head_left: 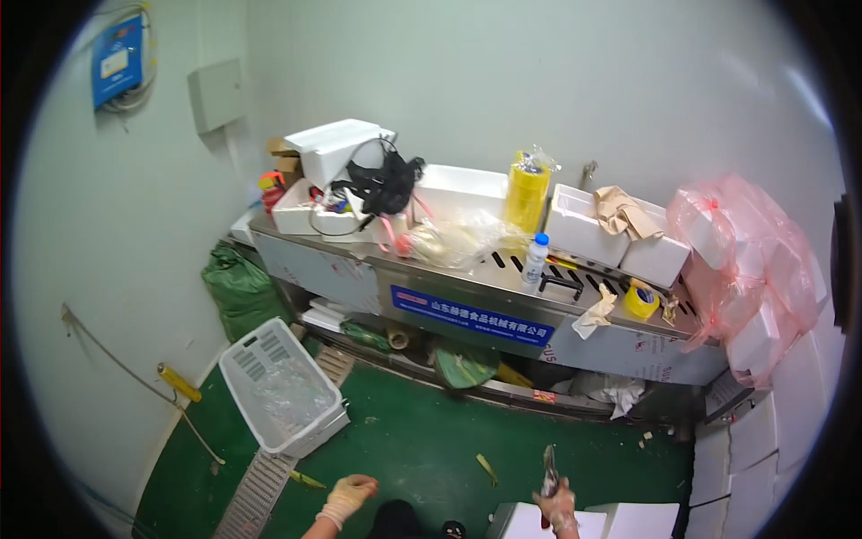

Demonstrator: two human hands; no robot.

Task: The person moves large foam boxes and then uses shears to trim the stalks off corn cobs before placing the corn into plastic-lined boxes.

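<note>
My left hand (353, 493), in a thin pale glove, is above the green floor at the lower middle. Its fingers are curled together, and nothing shows in them. To the right, my right hand (558, 507), also thinly gloved, is closed around a hand tool (549, 469) with a grey metal head pointing up and a bit of red at the handle. Just below that hand stand white foam boxes (636, 521), partly cut off by the lower edge. A green leaf scrap (487, 469) lies on the floor between my hands.
A white plastic crate (334, 428) holding clear plastic sits left, beside a floor drain grate (251, 496). Ahead stands a steel bench (332, 274) with foam boxes, yellow tape rolls (527, 193) and a bottle (535, 260). Pink bags (750, 260) and stacked white boxes (752, 440) line the right.
</note>
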